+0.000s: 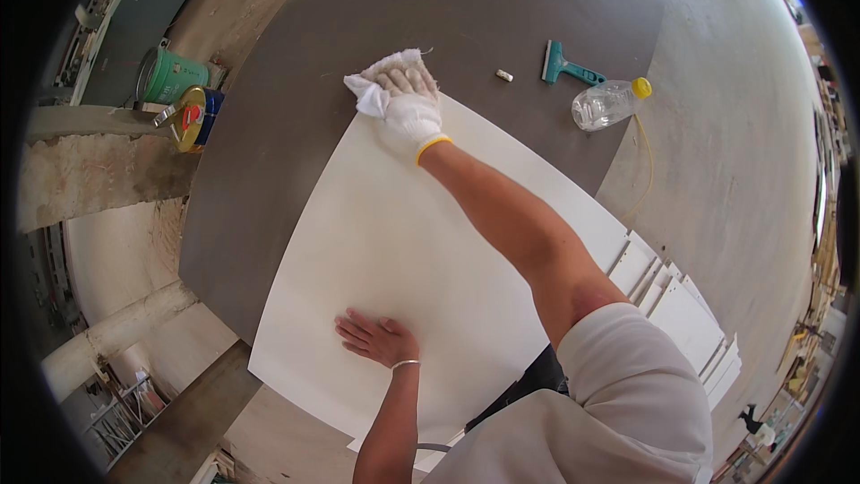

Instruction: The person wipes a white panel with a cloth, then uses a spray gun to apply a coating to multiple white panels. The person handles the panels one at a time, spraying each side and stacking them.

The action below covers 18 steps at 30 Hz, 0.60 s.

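A large white panel [394, 224] lies on a dark grey table [502, 0]. Bare and with a pale bracelet at the wrist, my left hand [381, 338] rests flat on the panel's near part, fingers stretched out. My right hand [408, 112] wears a white knit glove with a yellow cuff. It reaches to the panel's far corner and presses a white cloth [369, 93] there. The cloth bunches out past the fingers and over the panel's edge; part of it is hidden under the glove.
Right of the cloth lie a small pale stub [504, 75], a teal scraper [557, 64] and a clear bottle with a yellow cap [606, 106]. White panels [676, 314] are stacked at the right. Beyond the table's left edge stand a green bucket [175, 78] and a yellow-and-blue can [199, 119].
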### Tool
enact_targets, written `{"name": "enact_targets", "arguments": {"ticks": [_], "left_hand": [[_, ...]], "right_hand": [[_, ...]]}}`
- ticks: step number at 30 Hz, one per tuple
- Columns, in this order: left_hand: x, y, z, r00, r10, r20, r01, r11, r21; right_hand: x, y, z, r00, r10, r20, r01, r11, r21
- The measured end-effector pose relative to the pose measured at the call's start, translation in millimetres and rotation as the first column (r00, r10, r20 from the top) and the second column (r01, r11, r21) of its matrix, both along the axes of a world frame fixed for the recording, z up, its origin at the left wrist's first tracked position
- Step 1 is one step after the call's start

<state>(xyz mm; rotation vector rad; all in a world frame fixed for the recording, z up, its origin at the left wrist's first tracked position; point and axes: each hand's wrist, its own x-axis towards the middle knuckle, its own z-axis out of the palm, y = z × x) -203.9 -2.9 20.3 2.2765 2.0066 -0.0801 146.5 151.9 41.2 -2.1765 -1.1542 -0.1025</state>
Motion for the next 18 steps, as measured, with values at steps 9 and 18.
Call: {"name": "enact_targets", "arguments": {"ticks": [9, 18], "left_hand": [[3, 0, -5, 0.997, 0.040, -0.060, -0.039, 0.999, 0.021], [-4, 1, -17, 0.995, 0.019, -0.101, -0.012, 0.997, 0.074]], "right_hand": [[-7, -269, -29, 0.973, -0.186, 0.136, 0.217, 0.936, -0.275], [-143, -391, -14, 0.987, -0.144, -0.072, 0.086, 0.848, -0.524]]}}
